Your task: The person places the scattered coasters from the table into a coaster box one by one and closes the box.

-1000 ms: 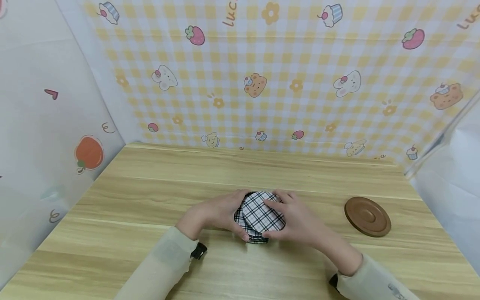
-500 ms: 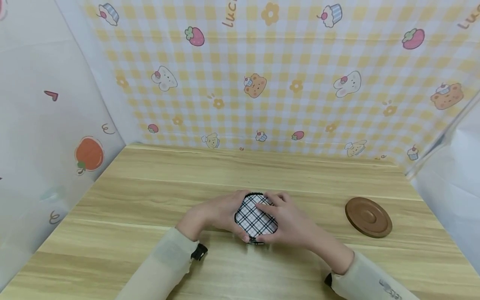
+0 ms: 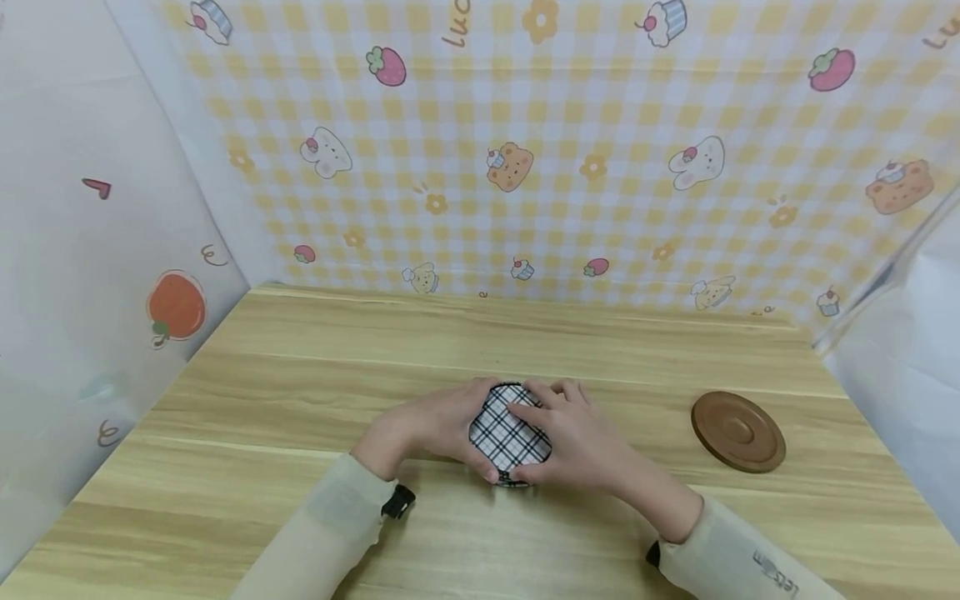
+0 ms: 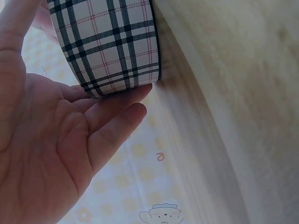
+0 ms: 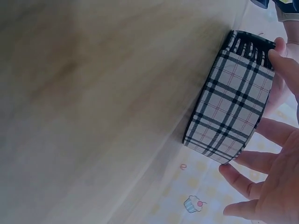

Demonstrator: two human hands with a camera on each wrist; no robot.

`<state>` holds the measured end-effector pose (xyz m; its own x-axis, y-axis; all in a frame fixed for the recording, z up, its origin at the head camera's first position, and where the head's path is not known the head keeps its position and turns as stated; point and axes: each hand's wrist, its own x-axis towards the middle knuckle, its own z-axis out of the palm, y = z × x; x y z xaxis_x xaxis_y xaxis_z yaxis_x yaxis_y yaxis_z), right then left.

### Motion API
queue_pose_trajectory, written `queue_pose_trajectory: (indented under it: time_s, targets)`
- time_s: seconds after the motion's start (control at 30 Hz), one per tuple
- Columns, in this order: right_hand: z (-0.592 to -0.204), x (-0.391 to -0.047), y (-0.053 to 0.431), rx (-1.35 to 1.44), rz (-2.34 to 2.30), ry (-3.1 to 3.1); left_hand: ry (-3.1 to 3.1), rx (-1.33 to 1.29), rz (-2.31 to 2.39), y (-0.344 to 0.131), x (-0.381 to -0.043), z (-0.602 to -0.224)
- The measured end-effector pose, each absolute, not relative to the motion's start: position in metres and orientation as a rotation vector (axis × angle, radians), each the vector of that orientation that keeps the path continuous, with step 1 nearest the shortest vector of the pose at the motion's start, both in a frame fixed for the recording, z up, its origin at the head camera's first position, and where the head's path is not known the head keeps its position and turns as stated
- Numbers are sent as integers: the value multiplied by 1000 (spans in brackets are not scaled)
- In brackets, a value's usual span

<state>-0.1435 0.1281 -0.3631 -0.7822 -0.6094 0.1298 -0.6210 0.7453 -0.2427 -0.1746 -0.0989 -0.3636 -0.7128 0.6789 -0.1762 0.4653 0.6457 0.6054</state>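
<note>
A round plaid coaster holder (image 3: 504,480) stands on the table between the two hands. A black-and-white checked coaster (image 3: 510,429) lies level at its top. My left hand (image 3: 444,423) grips the holder's left side, thumb in front and fingers behind. From the right, my right hand (image 3: 583,437) spans the coaster's edge with thumb and fingers, the index finger lying over its face. The right wrist view shows the holder's plaid wall (image 5: 229,102) and a gap with several stacked coaster edges (image 5: 247,49). Plaid wall (image 4: 110,46) also fills the left hand's grasp.
A brown wooden round coaster or lid (image 3: 738,432) with a raised centre lies on the right of the wooden table (image 3: 360,333). Behind the table hangs a yellow checked cloth (image 3: 465,108) with cartoon prints. White printed sheeting (image 3: 90,250) borders the left side.
The right hand has moved left with the checked coaster, from a tilted, offset position to level on top of the holder. The left hand has kept its place.
</note>
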Motion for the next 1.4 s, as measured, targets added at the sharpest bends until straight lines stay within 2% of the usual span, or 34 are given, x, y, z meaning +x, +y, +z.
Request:
queue_pose_trajectory:
  time_s: [0.77, 1.07, 1.4]
  targets:
    - [-357, -149, 143, 1080, 556, -2868, 2461, 925, 803, -100, -172, -363]
    - [-347, -147, 182, 858, 795, -2940, 2454, 880, 858, -100, -174, -362]
    - [-351, -140, 244, 726, 810, -2979, 2429, 865, 893, -97, -173, -364]
